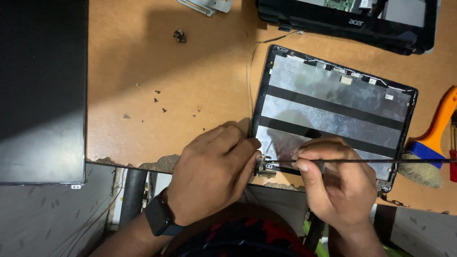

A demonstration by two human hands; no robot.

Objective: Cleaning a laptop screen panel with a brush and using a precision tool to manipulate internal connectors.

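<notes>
Fingertips of the right hand [340, 183] pinch a thin black screwdriver [362, 161], its shaft lying level and its tip at the metal hinge [264, 167] low in the frame's centre. Just left, the left hand [214, 173], a dark watch [159, 216] on its wrist, curls against that hinge corner of the laptop lid shell [333, 102]. Loose screws [159, 101] dot the wooden table [190, 71] at upper left; an orange-handled brush [431, 143] lies at right.
</notes>
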